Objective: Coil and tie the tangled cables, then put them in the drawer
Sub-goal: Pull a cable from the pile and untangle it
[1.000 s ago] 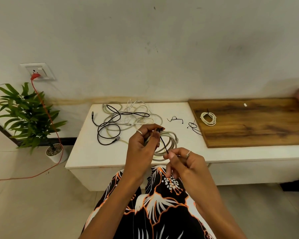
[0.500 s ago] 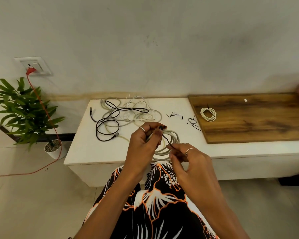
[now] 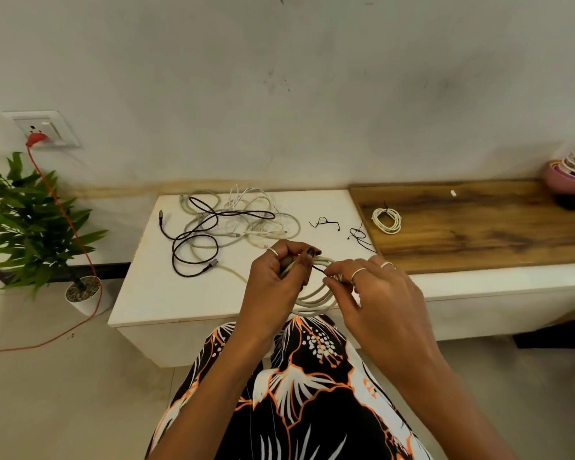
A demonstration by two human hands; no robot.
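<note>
Hands work together above the front edge of a low white cabinet (image 3: 153,293), seen from the person's own head looking down. The left hand (image 3: 273,280) is closed around one side of a coiled off-white cable (image 3: 316,298), its fingers and thumb pinched tight over the gathered loops. The right hand (image 3: 375,293) is partly closed, thumb and forefinger pinching a thin black tie (image 3: 318,268) that runs across the coil to the left hand's fingertips; its other fingers are loosely curled. The coil hangs between the two hands, just over the cabinet's front edge and above the person's lap, which is covered in black fabric with an orange and white print. Toward the back left of the cabinet top lies a tangled pile of cables (image 3: 246,217), pale ones crossed by a black cable (image 3: 193,244) that loops toward the left edge. Two loose black ties (image 3: 324,223) lie near the back middle. On a wooden board (image 3: 478,234) covering the right part of the top, a small tied white coil (image 3: 387,220) sits near the board's left edge.
</note>
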